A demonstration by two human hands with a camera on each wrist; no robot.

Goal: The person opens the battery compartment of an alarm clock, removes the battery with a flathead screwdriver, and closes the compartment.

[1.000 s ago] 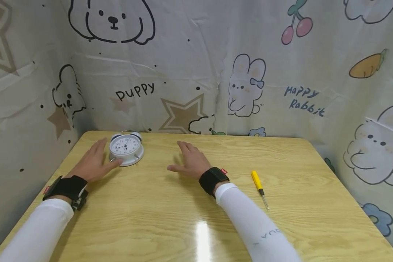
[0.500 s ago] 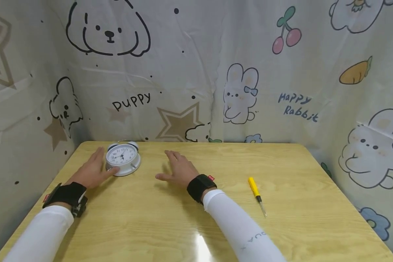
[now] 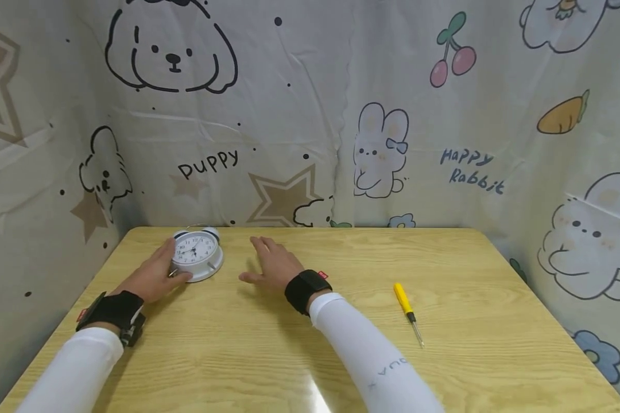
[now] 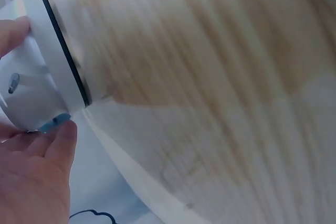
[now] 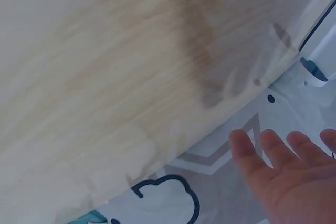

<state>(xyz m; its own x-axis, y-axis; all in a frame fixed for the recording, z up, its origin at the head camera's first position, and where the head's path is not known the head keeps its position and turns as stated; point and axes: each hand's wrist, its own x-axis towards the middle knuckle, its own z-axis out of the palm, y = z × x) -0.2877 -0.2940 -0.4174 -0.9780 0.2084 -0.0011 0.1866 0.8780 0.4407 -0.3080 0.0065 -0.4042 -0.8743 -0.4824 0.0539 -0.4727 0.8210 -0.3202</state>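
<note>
A white twin-bell alarm clock (image 3: 195, 251) stands on a round base at the table's back left, its dial facing up toward me. My left hand (image 3: 150, 275) grips it from the left. In the left wrist view, the thumb (image 4: 13, 34) lies against the white casing (image 4: 39, 95) and the fingertips (image 4: 63, 142) touch it near a blue part. To the clock's right, my right hand (image 3: 274, 267) hovers over the table with fingers stretched out, apart from the clock and holding nothing. The right wrist view shows those spread fingers (image 5: 278, 153) and the clock's edge (image 5: 323, 59).
A screwdriver (image 3: 407, 312) with a yellow handle lies on the right half of the wooden table (image 3: 237, 355), its tip toward the front. A cartoon-printed cloth (image 3: 299, 115) hangs behind the table and along its sides.
My left hand has moved in against the clock's left side and now grips it. My right hand has shifted left, toward the clock. The head view has tilted up a little.
</note>
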